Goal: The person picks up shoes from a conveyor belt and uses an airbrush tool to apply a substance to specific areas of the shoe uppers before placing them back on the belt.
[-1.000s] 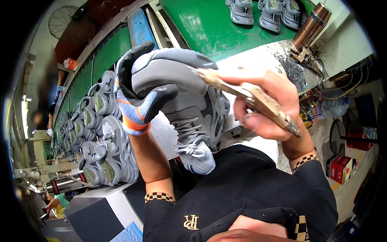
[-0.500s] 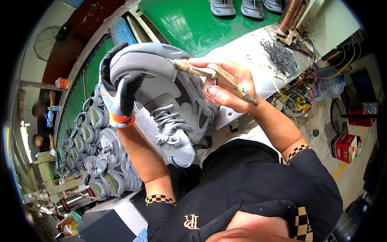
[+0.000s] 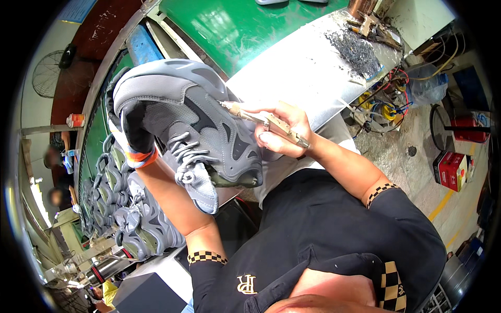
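A grey sneaker (image 3: pixel 209 120) with light grey laces is tilted in front of me, its side turned toward my right. My left hand (image 3: pixel 134 130), in a white, black and orange glove, is closed around the toe end; some of its fingers are hidden behind the shoe. My bare right hand (image 3: pixel 286 128) grips a stained, pen-like metal hand tool (image 3: pixel 269 122). The tool's narrow tip points at the side of the sneaker, close to the sole edge. Whether the tip touches the shoe, I cannot tell.
Many grey sneakers (image 3: pixel 138 214) are piled at my left. Ahead lies a green work surface (image 3: pixel 224 31) beside a pale bench (image 3: pixel 297 62) with dark scraps (image 3: pixel 355 55). Tangled wires (image 3: pixel 386 107) hang at the right, and a red box (image 3: pixel 451 169) stands on the floor. People work far left.
The sneaker has moved left and turned, showing more of its side. My right hand and the tool have shifted left and slightly down, toward me.
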### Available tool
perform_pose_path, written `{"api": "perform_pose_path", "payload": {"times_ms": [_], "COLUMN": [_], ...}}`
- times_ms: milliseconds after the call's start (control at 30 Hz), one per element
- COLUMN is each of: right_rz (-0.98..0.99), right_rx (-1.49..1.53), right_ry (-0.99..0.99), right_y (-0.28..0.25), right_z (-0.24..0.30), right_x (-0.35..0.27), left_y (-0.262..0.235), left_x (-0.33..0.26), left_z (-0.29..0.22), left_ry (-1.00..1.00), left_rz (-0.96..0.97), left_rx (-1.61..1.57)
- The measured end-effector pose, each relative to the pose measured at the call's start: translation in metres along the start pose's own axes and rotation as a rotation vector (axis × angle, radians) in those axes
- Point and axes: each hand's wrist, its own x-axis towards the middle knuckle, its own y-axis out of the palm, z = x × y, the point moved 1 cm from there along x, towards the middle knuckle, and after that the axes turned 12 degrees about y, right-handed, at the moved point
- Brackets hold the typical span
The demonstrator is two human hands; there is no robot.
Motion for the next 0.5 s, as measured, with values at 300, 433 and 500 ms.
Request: {"api": "perform_pose_path", "payload": {"times_ms": [300,433,500], "right_rz": [0.030,0.041,0.042], "right_rx": [0.120,0.115,0.107], "right_ry": [0.101,0.089,0.092], "right_y": [-0.001,0.000,0.001], "right_z": [-0.023,-0.027,-0.028], "right_x": [-0.013,-0.019,-0.021], "left_y": [-0.005,-0.013,-0.018], "left_x": [-0.003,-0.010,-0.015], "left_z": [0.009,0.016,0.017], "left_ry": [-0.052,-0.082,-0.093], "left_rz": [-0.032,-0.065,-0.062], "left_rx": [0.138,0.083,0.096]}}
